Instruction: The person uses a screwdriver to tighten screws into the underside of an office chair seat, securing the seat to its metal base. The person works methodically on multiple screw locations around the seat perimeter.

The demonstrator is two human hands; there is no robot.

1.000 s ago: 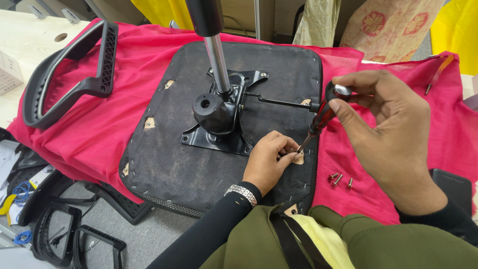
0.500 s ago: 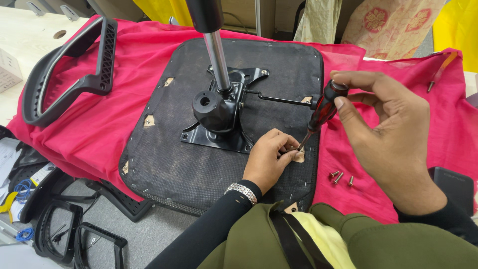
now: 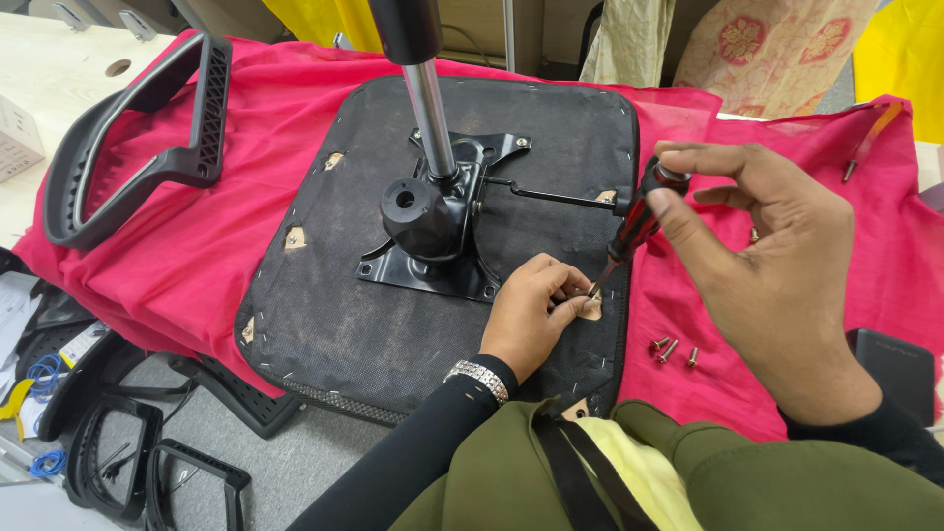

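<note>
While the left hand (image 3: 531,313) pinches closed at the screwdriver's (image 3: 629,228) tip on the seat (image 3: 344,324) edge at 5 o'clock of the plate (image 3: 433,261), the right hand's (image 3: 757,265) grip wraps its handle, with three screws (image 3: 673,350) near at 3 o'clock.

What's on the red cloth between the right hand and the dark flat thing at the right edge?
In the head view, nothing: bare red cloth separates the right hand from the dark flat object.
</note>
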